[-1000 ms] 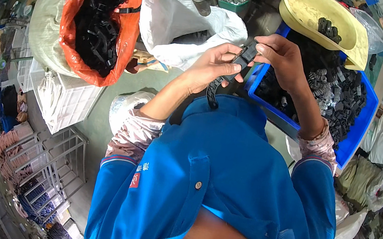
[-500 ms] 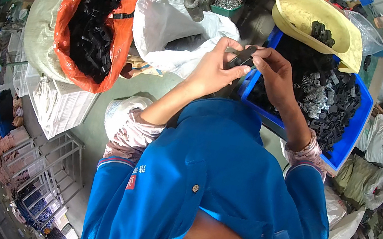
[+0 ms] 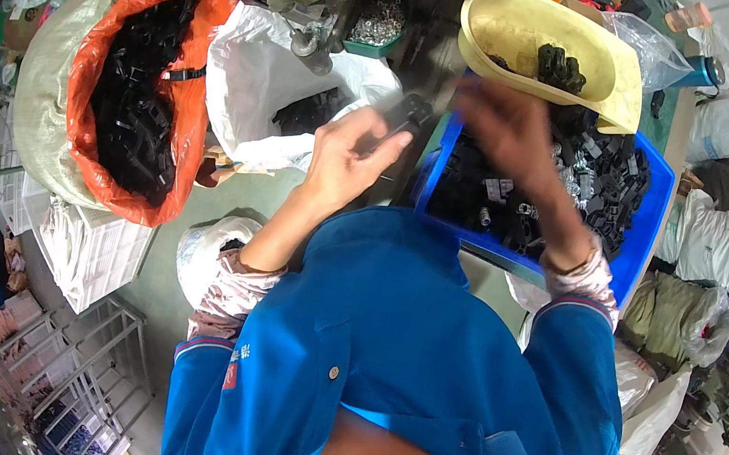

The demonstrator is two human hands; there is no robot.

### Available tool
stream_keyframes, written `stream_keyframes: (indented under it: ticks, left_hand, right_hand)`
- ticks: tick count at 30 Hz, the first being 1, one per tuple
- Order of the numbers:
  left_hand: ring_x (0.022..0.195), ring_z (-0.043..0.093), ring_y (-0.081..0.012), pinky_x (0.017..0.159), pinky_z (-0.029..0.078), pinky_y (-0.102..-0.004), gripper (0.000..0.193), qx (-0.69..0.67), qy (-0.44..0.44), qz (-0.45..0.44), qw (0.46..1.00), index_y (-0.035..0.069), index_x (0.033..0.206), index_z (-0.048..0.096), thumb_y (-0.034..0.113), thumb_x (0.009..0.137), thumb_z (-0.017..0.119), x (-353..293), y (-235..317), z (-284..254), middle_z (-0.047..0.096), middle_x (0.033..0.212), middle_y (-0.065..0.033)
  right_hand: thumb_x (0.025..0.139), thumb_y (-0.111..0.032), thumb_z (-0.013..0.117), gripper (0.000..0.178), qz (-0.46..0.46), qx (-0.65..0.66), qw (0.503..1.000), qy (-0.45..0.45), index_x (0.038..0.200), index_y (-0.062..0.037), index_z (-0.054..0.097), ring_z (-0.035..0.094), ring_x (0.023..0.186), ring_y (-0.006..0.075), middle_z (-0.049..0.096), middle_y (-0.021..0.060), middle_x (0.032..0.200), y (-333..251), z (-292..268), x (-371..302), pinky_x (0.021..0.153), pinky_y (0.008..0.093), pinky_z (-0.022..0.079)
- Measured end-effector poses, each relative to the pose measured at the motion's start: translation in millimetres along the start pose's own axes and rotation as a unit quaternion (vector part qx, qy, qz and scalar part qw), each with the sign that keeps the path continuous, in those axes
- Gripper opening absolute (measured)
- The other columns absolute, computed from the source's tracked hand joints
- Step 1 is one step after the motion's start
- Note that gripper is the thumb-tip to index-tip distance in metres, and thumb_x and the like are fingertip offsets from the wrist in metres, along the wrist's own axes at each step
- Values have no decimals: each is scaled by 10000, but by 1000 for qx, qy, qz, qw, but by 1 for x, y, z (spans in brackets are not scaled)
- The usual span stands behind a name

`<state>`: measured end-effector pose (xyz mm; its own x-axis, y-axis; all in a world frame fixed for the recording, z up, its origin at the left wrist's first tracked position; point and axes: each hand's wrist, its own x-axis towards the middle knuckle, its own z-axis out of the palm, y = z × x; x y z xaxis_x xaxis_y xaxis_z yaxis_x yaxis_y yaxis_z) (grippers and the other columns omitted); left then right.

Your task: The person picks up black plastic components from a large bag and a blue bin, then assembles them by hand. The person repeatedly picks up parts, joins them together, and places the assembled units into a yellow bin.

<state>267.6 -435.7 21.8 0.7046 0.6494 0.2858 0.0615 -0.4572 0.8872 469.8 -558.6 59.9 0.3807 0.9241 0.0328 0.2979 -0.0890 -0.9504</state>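
In my left hand (image 3: 345, 155), a small oblong black plastic part (image 3: 413, 112) is pinched between thumb and fingers, its far end sticking out. My right hand (image 3: 510, 136) is apart from it, over the far left of a blue tray (image 3: 657, 197) and just below a yellow tub (image 3: 620, 70). Motion smears its fingers, so I cannot make out whether they hold anything. Inside the tray lie many black plastic pieces (image 3: 625, 180) with shiny metal springs (image 3: 573, 180) among them. A few black parts (image 3: 561, 69) rest in the tub.
Left of my hands stand a white sack (image 3: 239, 81) with black parts inside and an orange-lined sack (image 3: 193, 117) full of black pieces. A green box (image 3: 373, 49) of small metal bits sits beyond. Machine parts (image 3: 310, 50) overhang the white sack.
My hands have separated. The left has drawn away left and a little lower with the black part; the right has let go of it and moved over the tray. The view has shifted.
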Motion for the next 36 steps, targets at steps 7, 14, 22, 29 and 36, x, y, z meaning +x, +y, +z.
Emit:
stream_keyframes:
  ticks: [7, 14, 22, 29, 36]
  left_hand:
    - [604, 485, -193, 551, 413, -301, 277, -10, 33, 31, 999, 13, 741, 515, 115, 803, 764, 10, 1, -7, 536, 720, -92]
    - [731, 556, -268, 651, 464, -328, 248, -7, 11, 70, 997, 7, 767, 527, 82, 785, 763, 19, -16, -32, 576, 855, -123]
    - [1019, 617, -186, 852, 482, -303, 234, -103, -41, 6, 994, 20, 791, 521, 69, 829, 746, 27, -43, -69, 648, 1186, -155]
    - [1053, 593, -140, 878, 475, -288, 209, -95, -86, -44, 991, 16, 815, 526, 38, 847, 732, 28, -52, -103, 671, 1175, -172]
    - [1010, 602, -124, 824, 509, -291, 220, -88, -103, -44, 990, 15, 782, 505, 14, 851, 714, 32, -64, -132, 667, 1206, -166]
  right_hand:
    - [776, -282, 713, 292, 147, -574, 801, 82, 933, -37, 695, 639, 947, 352, 656, 218, 994, 55, -116, 90, 848, 442, 524]
    - [767, -264, 691, 408, 163, -495, 849, 92, 1095, -34, 614, 644, 949, 397, 665, 236, 954, 60, -110, 97, 847, 433, 515]
    - [968, -215, 608, 295, 67, 103, 991, 60, 1160, 7, 643, 623, 676, 128, 672, 60, 846, -22, 10, 54, 642, 263, 517]
    - [954, -112, 613, 272, 69, 268, 960, -49, 1180, 39, 609, 678, 866, 163, 675, 103, 1056, -23, 90, 64, 790, 292, 569]
    - [920, -25, 633, 253, 71, 75, 994, -39, 1163, 41, 614, 662, 906, 148, 667, 105, 1025, -30, 114, 79, 811, 278, 548]
